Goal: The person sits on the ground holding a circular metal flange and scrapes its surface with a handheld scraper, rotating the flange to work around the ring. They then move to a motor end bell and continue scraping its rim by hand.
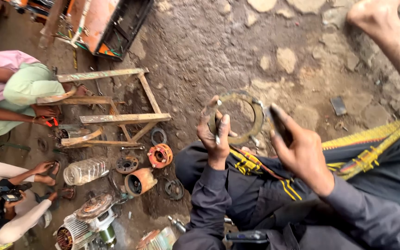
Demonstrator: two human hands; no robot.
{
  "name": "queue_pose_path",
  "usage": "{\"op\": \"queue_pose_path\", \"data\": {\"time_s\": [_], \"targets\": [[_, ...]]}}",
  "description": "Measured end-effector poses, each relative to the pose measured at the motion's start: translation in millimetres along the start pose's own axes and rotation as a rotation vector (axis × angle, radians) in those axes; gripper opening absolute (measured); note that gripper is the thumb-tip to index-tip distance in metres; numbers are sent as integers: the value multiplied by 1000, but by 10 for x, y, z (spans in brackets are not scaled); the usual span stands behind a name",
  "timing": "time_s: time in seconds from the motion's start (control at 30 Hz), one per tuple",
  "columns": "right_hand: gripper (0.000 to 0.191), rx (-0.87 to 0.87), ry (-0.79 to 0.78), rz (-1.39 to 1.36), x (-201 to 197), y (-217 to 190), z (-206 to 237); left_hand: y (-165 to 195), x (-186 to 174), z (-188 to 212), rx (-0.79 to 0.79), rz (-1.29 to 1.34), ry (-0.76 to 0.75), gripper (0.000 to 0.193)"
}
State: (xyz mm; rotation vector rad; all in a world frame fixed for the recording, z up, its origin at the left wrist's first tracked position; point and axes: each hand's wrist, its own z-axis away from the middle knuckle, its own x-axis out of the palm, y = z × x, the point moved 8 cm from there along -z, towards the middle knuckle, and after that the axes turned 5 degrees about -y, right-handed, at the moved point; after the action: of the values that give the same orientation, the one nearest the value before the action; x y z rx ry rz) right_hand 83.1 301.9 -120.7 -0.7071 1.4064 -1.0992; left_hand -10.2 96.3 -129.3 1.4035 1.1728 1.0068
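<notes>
Left hand (215, 134) up in front of the lap, its grip clamped on the near edge of a flat, rusty grey metal ring (237, 116) with small bolts around its rim, held upright above the dark trousers. Right hand (299, 150) is just beside the ring's right edge, fingers closed around something dark; what it is, hard to tell. Down on the dirt floor (209, 51): an orange motor housing (139, 181), a clear plastic jar (85, 170), a weathered wooden frame (116, 109).

dirt ground (218, 51), wooden frame (116, 118), daylight
</notes>
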Motion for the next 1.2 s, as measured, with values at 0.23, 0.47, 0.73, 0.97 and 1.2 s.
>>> {"op": "queue_pose_path", "data": {"time_s": [0.23,0.47,0.73,0.97,1.2], "targets": [[59,151,-51,-18,67,91,-1,40,5,-23,-20,-23,-23,48],[64,15,-8,24,-2,17,-37,82,73,-18,-29,-46,-70,47],[59,111,-27,-17,8,122,-96,23,105,-75,-35,-50,-101,47],[58,33,0,-10,-144,81,-112,-50,188,-72,-65,44,-164,47],[61,52,-26,-9,-300,70,-41,-77,247,-73,-59,65,-202,46]]}}
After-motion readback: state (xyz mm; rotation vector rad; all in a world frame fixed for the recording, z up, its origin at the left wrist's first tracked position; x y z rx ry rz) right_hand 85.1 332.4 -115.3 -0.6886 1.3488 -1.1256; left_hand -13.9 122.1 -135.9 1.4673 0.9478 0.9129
